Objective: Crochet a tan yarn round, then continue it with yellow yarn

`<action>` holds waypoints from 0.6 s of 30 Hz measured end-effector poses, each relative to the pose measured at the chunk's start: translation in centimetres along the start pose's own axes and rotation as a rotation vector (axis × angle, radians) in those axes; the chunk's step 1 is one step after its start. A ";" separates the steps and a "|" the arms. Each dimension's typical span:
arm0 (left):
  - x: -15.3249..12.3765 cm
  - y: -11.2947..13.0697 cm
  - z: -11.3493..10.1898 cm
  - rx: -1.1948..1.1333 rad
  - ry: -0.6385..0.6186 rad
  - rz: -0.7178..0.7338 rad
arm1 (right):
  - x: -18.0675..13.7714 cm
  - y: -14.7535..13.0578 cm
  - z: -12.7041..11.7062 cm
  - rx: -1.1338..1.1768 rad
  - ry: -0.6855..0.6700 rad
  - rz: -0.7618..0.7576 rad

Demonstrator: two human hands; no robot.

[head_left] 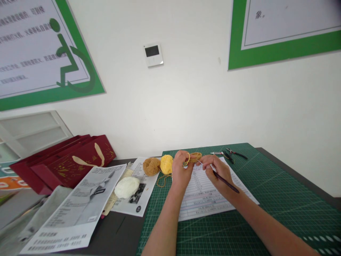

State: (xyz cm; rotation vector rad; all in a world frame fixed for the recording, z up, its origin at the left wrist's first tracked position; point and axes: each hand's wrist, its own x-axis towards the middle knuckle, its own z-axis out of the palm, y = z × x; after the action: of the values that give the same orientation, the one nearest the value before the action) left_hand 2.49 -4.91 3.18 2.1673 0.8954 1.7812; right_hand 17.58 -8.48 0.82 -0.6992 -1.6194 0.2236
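Nearest, two bare forearms are seen coming up from the bottom edge over one green cutting mat; three printed sheets are counted: one form sheet on the mat under the hands, one large sheet at near left, one smaller sheet beside it on the dark table; the left hand is closed, fingers curled, pinching one small brown crochet piece; that piece is held over the form sheet, between the two hands, touching the left fingertips; one loop of yellow yarn is draped over the left fingers; the right hand is clenched around one crochet hook, dark handle lying back along the wrist, thin metal tip pointed left at the crochet piece; the hands are held close together, knuckles up; three yarn balls are counted: one white ball on the smaller sheet, one brown ball and one yellow ball side by side just left of the left hand; farther back, one pair of pliers and one small tube lie near the mat's far edge; red gift bags are stacked at far left; on the wall one white panel and two green-framed posters are seen.
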 end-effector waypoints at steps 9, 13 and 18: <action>0.0 0.2 -0.1 0.018 -0.002 -0.011 | -0.1 0.5 -0.2 -0.071 -0.052 -0.062; 0.0 0.0 0.0 0.005 0.001 -0.012 | 0.0 0.8 -0.1 -0.068 -0.062 -0.103; -0.1 -0.1 0.1 -0.007 0.002 -0.022 | 0.2 1.0 -0.1 -0.101 -0.069 -0.131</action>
State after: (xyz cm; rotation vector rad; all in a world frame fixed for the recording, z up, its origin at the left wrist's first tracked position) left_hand 2.54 -4.91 3.04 2.1425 0.9088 1.7744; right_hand 17.95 -7.64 0.46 -0.6654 -1.7452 0.0714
